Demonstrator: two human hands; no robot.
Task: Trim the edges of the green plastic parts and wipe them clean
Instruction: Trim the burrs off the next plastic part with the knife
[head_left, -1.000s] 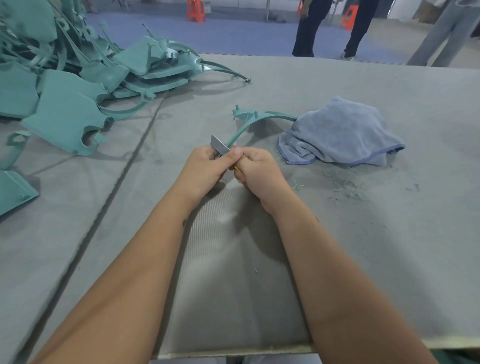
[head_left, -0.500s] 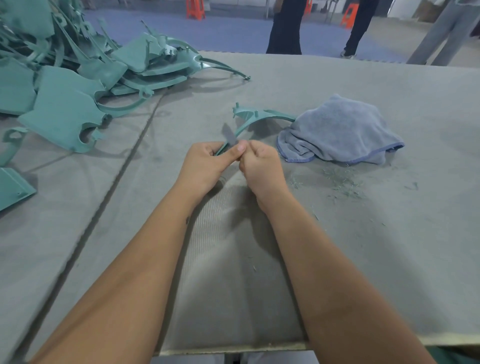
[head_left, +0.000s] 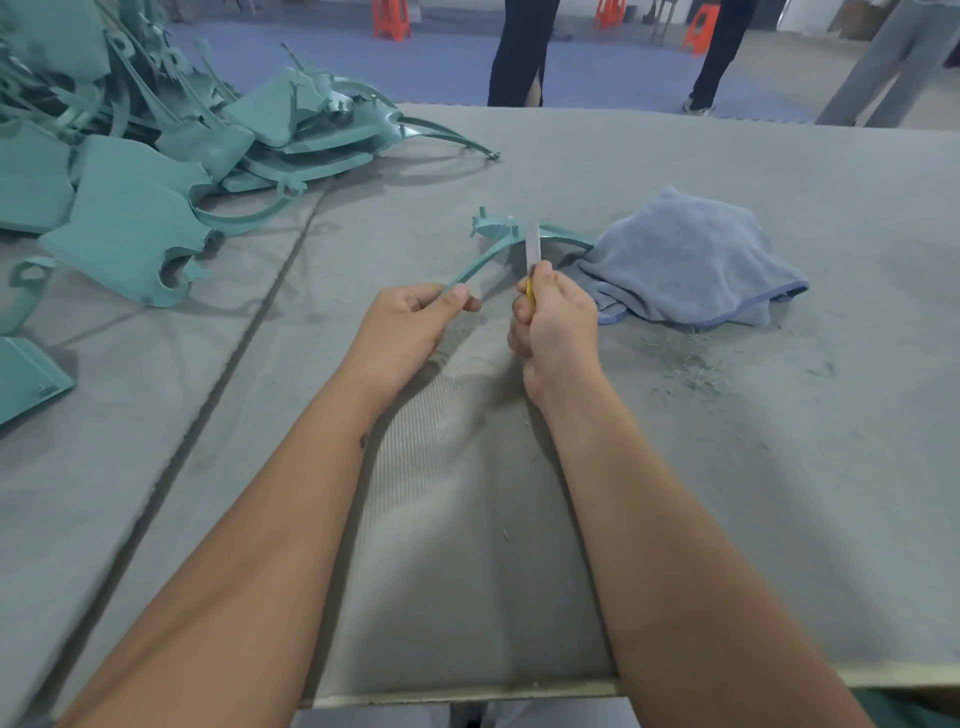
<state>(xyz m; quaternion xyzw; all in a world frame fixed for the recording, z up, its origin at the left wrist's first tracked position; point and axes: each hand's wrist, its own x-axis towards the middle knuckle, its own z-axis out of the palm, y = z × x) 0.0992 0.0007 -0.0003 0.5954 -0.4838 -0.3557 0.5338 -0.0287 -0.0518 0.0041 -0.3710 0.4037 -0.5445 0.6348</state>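
One blade (head_left: 533, 248) handle, perhaps yellow, inside right hand (head_left: 558, 322).

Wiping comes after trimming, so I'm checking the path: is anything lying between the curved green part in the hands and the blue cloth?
Nothing visible does. The curved green part, pinched by the left hand, already reaches the blue cloth at its far end. The right hand holds the blade upright beside the part.

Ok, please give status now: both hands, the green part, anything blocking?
Left hand pinches curved green part by its near end. Right hand grips blade, upright. Towel beside, nothing blocking.
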